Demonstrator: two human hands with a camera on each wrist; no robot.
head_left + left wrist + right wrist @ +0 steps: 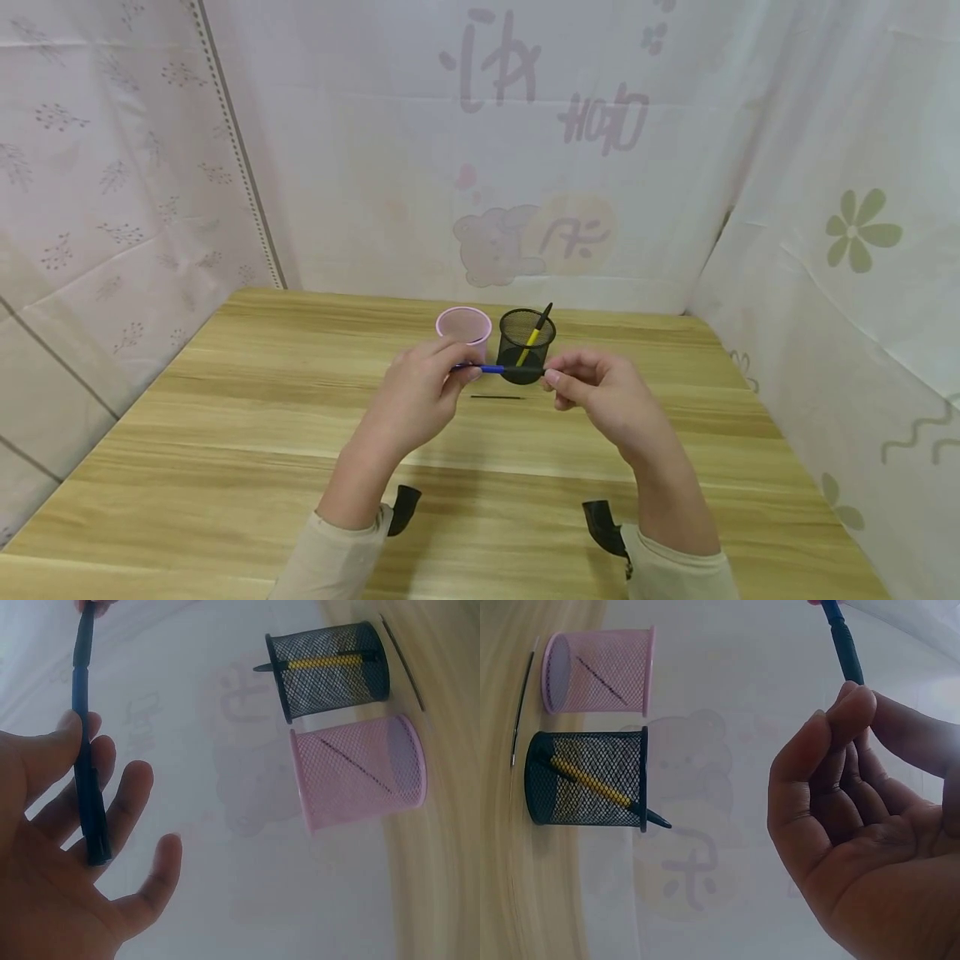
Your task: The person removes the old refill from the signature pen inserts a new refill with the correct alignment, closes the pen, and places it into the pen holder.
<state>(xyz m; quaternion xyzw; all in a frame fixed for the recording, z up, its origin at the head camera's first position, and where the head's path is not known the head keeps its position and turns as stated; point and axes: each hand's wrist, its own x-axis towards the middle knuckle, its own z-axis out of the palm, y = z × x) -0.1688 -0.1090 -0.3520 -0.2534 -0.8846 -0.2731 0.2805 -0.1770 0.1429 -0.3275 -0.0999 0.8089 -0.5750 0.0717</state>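
A blue pen with a black grip section (493,369) is held level between both hands above the table. My left hand (420,387) pinches its blue barrel between thumb and forefinger; in the left wrist view the other fingers stand loosely spread. At the pen's black end, the thumb and forefinger of my right hand (611,400) pinch the tip, which their fingertips hide. Below the pen a thin dark pen refill (497,397) lies on the wooden table. Another thin dark stick (356,766) leans inside the pink mesh cup (300,784), just behind the left hand.
Beside the pink cup stands a black mesh pen cup (585,819), with a yellow and black pen (533,337) leaning in it. Wood-grain table (247,417) extends around both. Printed cloth curtains (360,167) hang at the back and sides.
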